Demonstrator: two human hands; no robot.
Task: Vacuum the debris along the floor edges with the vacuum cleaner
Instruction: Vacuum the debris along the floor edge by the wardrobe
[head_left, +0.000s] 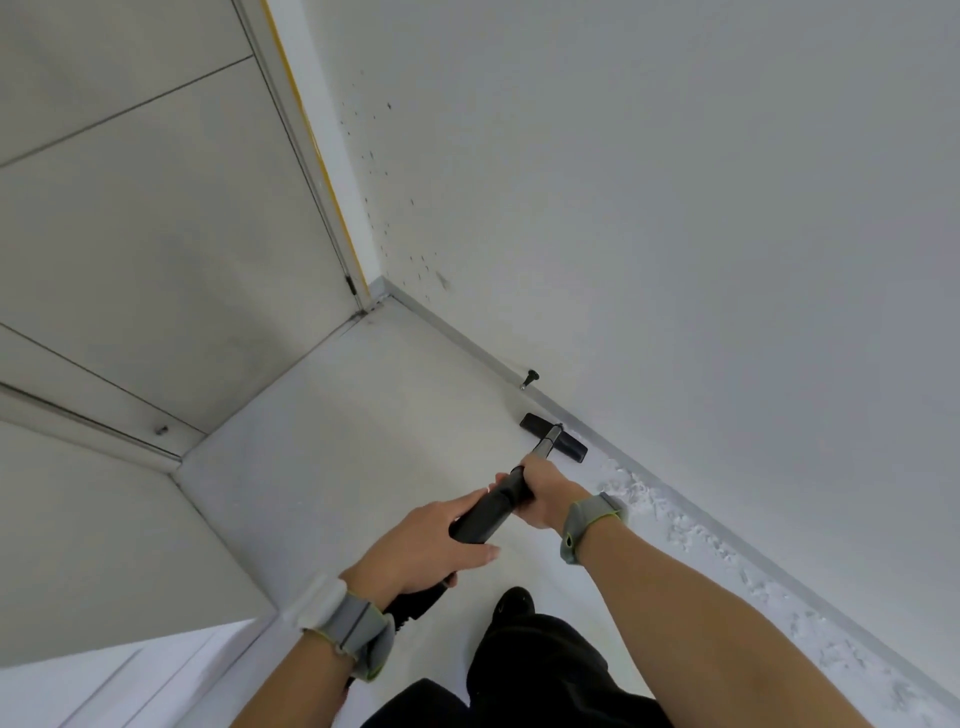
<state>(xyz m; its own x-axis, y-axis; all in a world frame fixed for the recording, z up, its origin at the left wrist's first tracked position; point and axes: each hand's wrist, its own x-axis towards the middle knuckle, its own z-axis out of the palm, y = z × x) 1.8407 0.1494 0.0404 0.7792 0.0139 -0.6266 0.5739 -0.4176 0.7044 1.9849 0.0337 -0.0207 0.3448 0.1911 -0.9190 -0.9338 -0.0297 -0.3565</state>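
Note:
I hold the black vacuum wand (485, 514) with both hands. My left hand (421, 545) grips the lower, nearer part of its handle. My right hand (545, 491) grips it higher up, closer to the metal tube. The flat black nozzle head (553, 436) lies on the pale floor, parallel to the grey baseboard (675, 499) of the right wall and close against it. White crumbly debris (691, 530) runs in a strip along that baseboard from just behind the nozzle toward the lower right corner.
A small black door stopper (530, 378) sticks out of the baseboard just beyond the nozzle. The room corner (376, 301) lies further ahead, with a grey door (156, 218) on the left. My dark trouser leg and shoe (514, 605) stand below the hands.

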